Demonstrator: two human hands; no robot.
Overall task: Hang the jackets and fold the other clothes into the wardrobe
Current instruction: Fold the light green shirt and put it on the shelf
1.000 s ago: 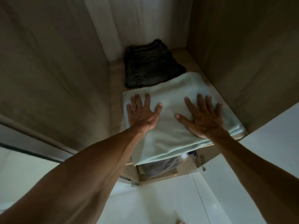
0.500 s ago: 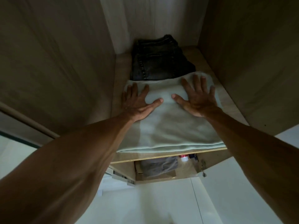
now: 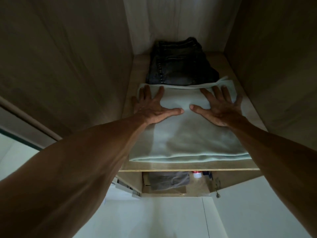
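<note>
A folded pale mint-green garment (image 3: 187, 134) lies on a wooden wardrobe shelf (image 3: 188, 167). Its far edge overlaps folded dark jeans (image 3: 180, 66) that sit at the back of the shelf. My left hand (image 3: 152, 107) rests flat on the garment's far left part, fingers spread. My right hand (image 3: 221, 109) lies flat on its far right part, fingers spread too. Neither hand grips anything. The garment's front fold sits just inside the shelf's front edge.
Wooden side walls (image 3: 68, 66) close the compartment in on both sides. On the lower shelf lie a folded grey garment (image 3: 169, 180) and small items with a red cap (image 3: 197, 173). A white floor (image 3: 154, 219) shows below.
Both hands have pushed the pale green garment deeper onto the shelf; it no longer overhangs the front edge, and its far edge now overlaps the jeans.
</note>
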